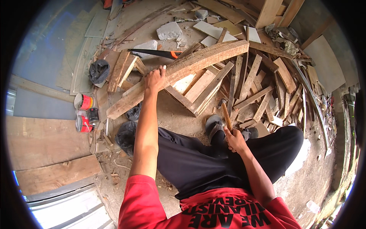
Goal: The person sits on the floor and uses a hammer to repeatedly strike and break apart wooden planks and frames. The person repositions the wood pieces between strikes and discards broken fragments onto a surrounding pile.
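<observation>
**Left hand on beam, right hand on hammer; hammer head sits well apart from beam, toward the person**

Left hand: fingers curled over the beam's far edge, grasping it left of mid-length. Underside hidden, so can't tell how far the fingers wrap. Right hand: closed around the lower part of the hammer handle.

Key relation, my read: hammer vs beam. Beam's long axis runs diagonally, near end low left, far end high right. From the left grip, the longer part goes away to the right, the shorter part back toward the person's left. Hammer axis points mostly forward, leaning slightly left, so it crosses the beam's line at an angle. Head is out ahead of the right hand, on the person's side of the beam, not touching it. Left hand is clearly nearer the beam; right hand is well back, close to the knees.

Further out: wooden frame lies under the beam in view, just left of the hammer head; can't tell if the beam bears on it. Saw is just beyond the left hand, blade pointing left. Scrap pile right of the hammer. Paint cans well left.
</observation>
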### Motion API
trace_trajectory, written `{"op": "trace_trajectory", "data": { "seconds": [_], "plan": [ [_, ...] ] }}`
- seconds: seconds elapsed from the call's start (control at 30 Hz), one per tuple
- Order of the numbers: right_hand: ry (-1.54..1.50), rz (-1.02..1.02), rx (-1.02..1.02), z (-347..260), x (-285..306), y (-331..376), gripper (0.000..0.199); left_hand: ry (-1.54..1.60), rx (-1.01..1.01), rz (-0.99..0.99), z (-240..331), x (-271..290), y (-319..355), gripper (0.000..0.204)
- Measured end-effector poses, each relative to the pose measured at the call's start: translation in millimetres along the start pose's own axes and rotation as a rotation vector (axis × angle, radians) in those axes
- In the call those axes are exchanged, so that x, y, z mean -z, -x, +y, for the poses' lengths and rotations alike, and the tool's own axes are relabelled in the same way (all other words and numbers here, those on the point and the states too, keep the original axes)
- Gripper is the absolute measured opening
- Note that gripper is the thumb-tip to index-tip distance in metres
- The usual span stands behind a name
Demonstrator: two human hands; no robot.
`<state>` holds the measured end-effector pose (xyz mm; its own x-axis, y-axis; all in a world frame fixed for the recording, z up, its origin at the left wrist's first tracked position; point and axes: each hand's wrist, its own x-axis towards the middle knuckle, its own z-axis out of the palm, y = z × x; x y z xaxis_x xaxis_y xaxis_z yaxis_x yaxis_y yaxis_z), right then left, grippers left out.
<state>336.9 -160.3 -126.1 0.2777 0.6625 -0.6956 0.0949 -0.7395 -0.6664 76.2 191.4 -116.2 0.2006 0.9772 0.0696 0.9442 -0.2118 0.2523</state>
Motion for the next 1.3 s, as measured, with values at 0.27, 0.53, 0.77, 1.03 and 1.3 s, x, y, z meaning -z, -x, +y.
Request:
{"op": "trace_trajectory", "data": {
  "seconds": [0.27,0.53,0.77,1.03,1.3],
  "plan": [
    [0.084,-0.007,-0.026,-2.5,-0.4,1.3,0.053,0.009,-0.017,-0.010,-4.0,-2.6,-1.1,0.059],
    [0.094,0.004,-0.001,1.1,-0.3,-4.9,0.052,-0.100,-0.132,0.268,-5.1,-26.6,20.9,0.054],
    [0.108,0.002,0.004,-2.6,-0.4,-2.6,0.050,-0.138,-0.123,0.322,-3.6,-34.1,21.2,0.047],
    [0.100,0.009,0.026,3.1,1.5,-12.0,0.056,-0.154,-0.167,0.481,4.7,-32.7,42.6,0.048],
    [0.159,0.004,0.002,-4.3,0.7,-4.9,0.055,-0.163,-0.170,0.496,7.3,-30.0,48.8,0.051]
  ]
}}
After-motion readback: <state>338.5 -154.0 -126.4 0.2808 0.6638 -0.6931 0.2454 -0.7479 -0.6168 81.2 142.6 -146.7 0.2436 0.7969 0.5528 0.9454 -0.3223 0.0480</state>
